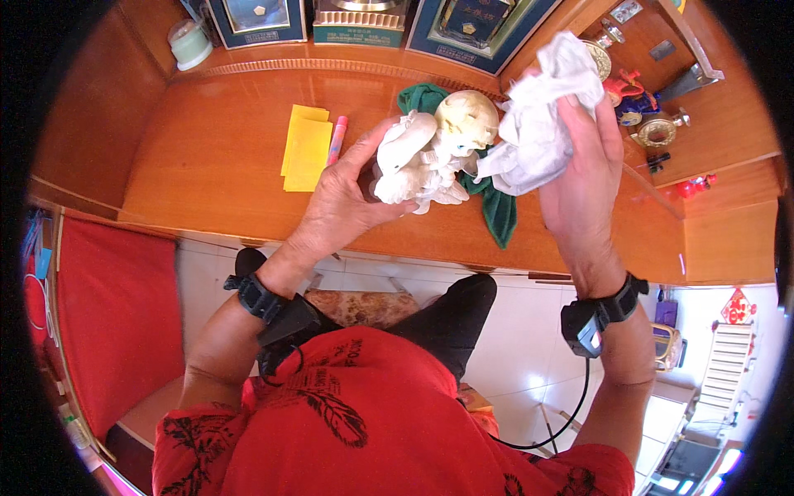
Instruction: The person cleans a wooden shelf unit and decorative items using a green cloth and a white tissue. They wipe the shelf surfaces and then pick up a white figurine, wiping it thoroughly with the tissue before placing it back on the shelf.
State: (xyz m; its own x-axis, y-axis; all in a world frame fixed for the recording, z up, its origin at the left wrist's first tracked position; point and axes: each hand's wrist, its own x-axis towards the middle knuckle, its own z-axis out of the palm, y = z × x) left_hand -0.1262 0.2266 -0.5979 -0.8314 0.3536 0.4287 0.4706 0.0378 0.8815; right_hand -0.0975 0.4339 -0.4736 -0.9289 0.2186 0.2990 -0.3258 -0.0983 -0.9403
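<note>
My left hand (341, 192) grips the left side of a white figurine (428, 161) with a round, yellowish-white top, above the wooden desk. To its right, my right hand (580, 149) holds a crumpled white cloth (536, 124), whose lower left corner hangs close to the figurine's right side. A dark green cloth (501, 214) lies on the desk behind and beside the figurine, partly hidden by it. Left of the figurine are yellow paper slips (309, 149) and a pink tube-shaped item (337, 139), next to my left fingers.
Framed boxes (257, 22) and a pale green jar (189, 46) stand on the raised ledge at the back of the desk (205, 142). On the right-hand shelf are small ornaments (633, 105) and a gold-coloured round piece (656, 132). The desk's front edge runs before my legs.
</note>
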